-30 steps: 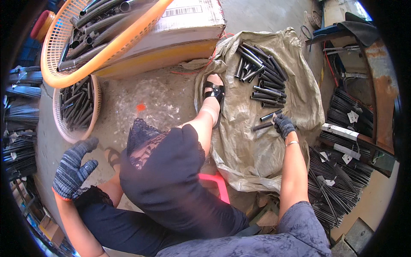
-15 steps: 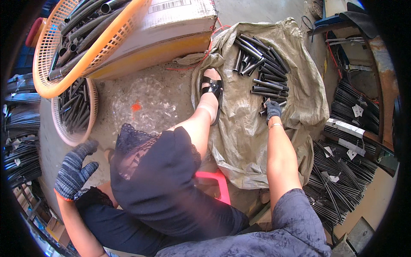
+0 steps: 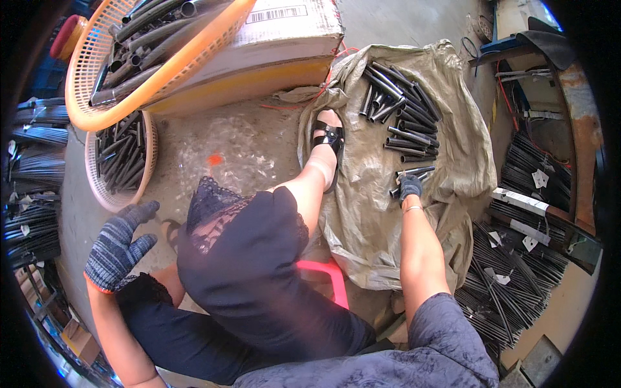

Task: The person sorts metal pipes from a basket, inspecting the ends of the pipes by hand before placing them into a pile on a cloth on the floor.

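So the right hand (image 3: 409, 187) was stretched out onto the sack (image 3: 362, 213), gloved fingers closed on a couple of short black tubes (image 3: 414, 172) at the near edge of the pile (image 3: 401, 116). The left hand (image 3: 116, 249) was off to the side above the floor (image 3: 239, 139), fingers spread wide, holding nothing, not far from the small basket (image 3: 150, 161) of tubes. If I were doing it, I'd say pinch the tubes near their middle so they don't fan out, and lift them clear of the rest before swinging over. The sack was wrinkled, so loose ones could roll into a fold. Setting was a rough concrete floor, big orange basket (image 3: 84, 97) resting on a cardboard box (image 3: 284, 39), bundles of long black rods (image 3: 511, 291) stacked at both sides, pink stool (image 3: 333, 278) underneath.
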Demonstrator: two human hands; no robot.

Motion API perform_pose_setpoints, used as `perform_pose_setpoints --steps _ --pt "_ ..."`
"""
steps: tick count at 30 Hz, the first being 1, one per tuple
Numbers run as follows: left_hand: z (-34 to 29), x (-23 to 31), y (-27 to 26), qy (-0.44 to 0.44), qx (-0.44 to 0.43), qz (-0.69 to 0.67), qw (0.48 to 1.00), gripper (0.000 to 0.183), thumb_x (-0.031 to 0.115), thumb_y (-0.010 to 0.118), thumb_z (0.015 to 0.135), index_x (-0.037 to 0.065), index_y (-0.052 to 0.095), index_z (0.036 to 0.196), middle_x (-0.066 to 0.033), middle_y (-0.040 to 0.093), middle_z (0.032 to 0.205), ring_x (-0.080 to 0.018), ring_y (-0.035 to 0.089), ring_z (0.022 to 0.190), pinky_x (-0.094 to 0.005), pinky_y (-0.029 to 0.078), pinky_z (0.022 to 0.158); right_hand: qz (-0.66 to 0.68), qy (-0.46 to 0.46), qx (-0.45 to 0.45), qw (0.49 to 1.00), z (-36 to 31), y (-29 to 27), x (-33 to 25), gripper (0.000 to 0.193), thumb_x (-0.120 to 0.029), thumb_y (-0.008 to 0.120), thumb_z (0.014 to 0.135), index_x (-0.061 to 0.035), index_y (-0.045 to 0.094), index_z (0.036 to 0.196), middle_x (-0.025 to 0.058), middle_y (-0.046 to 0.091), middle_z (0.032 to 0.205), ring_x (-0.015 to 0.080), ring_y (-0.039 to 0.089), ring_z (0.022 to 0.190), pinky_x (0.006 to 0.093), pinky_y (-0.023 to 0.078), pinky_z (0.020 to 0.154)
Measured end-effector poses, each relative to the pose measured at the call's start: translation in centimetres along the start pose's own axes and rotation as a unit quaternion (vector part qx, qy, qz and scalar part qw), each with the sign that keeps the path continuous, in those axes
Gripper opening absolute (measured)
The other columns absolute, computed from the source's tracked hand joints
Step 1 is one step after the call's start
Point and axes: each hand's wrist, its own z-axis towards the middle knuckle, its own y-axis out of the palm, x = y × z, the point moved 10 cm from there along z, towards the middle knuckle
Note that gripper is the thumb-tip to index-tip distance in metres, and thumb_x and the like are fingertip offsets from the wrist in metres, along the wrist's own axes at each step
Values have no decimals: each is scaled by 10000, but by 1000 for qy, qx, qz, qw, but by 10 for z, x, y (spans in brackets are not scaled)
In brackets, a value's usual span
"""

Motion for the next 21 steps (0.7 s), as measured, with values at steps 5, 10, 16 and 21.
perform_pose_setpoints --steps 5,10,16,21 --pt "-16 -5 -2 -23 10 9 1000 509 153 702 792 11 577 1265 -174 639 1140 -307 613 1036 -390 468 940 456 95 179 866 -20 -13 -26 127 -152 678 842 -26 684 825 39 678 775 144 553 654 312 475 650" --pt "-10 -16 0 -37 -3 -1 999 511 159 701 794 15 576 1268 -175 649 1113 -313 618 1031 -396 471 936 -15 8 52 998 36 -21 -35 324 -384 574 834 -132 726 969 104 709 1017 306 663 968 408 510 824" --pt "-16 -22 -1 -53 -5 39 998 504 161 693 801 23 574 1271 -176 645 1138 -326 613 1057 -402 467 945 -18 78 80 994 -20 -21 -59 299 -377 572 837 -158 729 966 157 687 1077 353 662 985 412 516 871" --pt "-10 -8 -5 6 3 59 998 517 185 697 805 31 567 1281 -181 632 1168 -336 600 1090 -410 455 965 -123 -19 46 991 -37 -14 -17 362 -399 583 821 -79 706 937 211 677 1005 364 657 948 430 513 834"
